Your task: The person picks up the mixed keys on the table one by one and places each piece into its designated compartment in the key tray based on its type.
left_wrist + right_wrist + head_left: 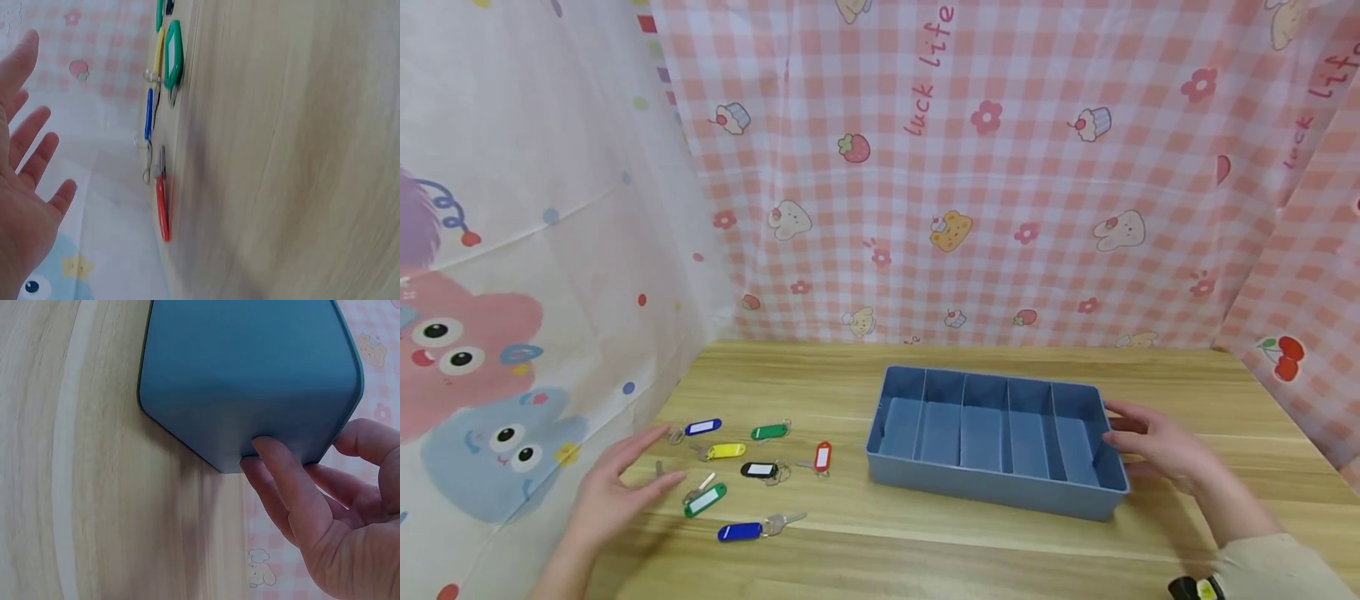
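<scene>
My left hand hovers with spread fingers beside several keys with coloured tags; nothing is in it. Nearest are a blue key tag, a yellow key tag and a green key tag. A red key tag lies close by in the left wrist view; my hand hides it in the head view. At the right end of a blue-grey divided box, my right hand grips the end wall, thumb at the rim and fingers against the outside. The box stands on the table, its compartments bare.
Further right lie a second green key tag, a black key tag, another red key tag and a second blue key tag. A checked curtain hangs behind the wooden table, a white curtain at left.
</scene>
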